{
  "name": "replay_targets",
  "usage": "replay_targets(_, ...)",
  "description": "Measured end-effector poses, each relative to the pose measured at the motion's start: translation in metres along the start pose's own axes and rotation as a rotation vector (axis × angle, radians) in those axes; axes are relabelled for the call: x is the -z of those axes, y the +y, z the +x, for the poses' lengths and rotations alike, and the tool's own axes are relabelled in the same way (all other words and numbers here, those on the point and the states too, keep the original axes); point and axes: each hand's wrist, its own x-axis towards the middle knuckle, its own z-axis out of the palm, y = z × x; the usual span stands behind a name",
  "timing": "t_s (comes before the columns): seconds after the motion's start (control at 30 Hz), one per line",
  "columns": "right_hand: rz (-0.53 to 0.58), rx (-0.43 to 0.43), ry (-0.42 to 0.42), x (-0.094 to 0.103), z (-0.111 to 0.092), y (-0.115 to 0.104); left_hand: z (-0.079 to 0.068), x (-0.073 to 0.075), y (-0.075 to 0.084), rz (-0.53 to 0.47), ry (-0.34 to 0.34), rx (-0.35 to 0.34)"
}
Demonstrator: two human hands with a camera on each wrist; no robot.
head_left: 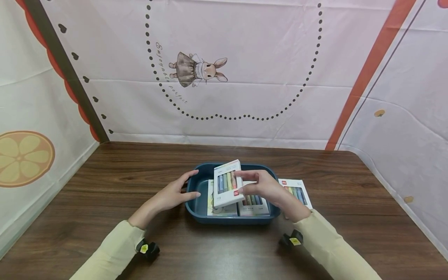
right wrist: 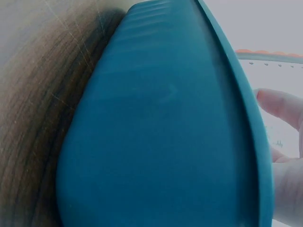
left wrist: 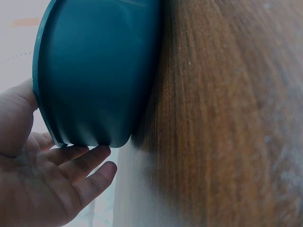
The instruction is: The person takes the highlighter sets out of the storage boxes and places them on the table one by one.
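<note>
A blue plastic basin (head_left: pixel 232 220) sits on the table. My left hand (head_left: pixel 171 194) holds its left end, thumb over the rim and fingers against the outer wall (left wrist: pixel 94 94). Between thumb and fingers, my right hand (head_left: pixel 264 186) pinches a white crayon box (head_left: pixel 225 196), tilted above the basin, with coloured sticks showing in its window. Below it in the basin lie another crayon box (head_left: pixel 253 211) at the right and a white box with a yellow edge (head_left: pixel 210 198), partly covered by the held one. The right wrist view shows mostly the basin's outer wall (right wrist: pixel 156 127).
Just right of the basin another crayon box (head_left: pixel 301 188) lies on the wooden table (head_left: pixel 140 163), partly behind my right forearm. A printed cloth (head_left: pixel 245 97) hangs along the table's back edge and both sides.
</note>
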Motion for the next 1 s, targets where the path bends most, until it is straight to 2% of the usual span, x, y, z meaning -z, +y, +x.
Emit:
replay_targets(0.63,0.077,0.057,-0.05,0.016,-0.004,-0.005,0.0,0.0,-0.001,-0.006,0.009,-0.002)
replay_targets(1.0,0.072,0.067,-0.016,0.025,-0.004,-0.013,0.0,0.0,-0.002,-0.008,0.009,-0.003)
